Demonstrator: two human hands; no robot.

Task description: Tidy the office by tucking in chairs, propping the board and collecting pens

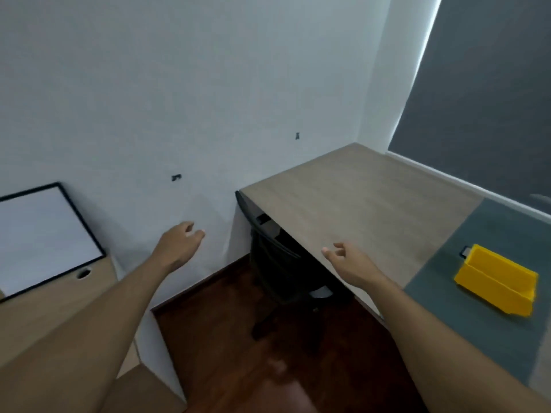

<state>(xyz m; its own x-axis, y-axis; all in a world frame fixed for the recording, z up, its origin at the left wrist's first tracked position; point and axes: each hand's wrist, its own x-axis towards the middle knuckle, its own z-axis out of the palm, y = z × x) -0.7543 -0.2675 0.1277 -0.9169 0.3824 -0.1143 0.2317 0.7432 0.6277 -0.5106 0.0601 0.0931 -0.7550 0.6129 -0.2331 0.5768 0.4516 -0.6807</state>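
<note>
Black mesh office chair (280,263) sits tucked under the wood-top table (357,198); left hand (179,242) and right hand (348,263) hover apart-fingered, empty, near a yellow plastic bin (498,281).

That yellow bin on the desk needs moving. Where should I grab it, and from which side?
Grip the yellow bin by its raised back wall, the edge nearest the window, coming down from above with the right hand, which is nearer and empty. The bin sits open side up on the desk, so its rim is exposed, probably thin enough to pinch.
</note>
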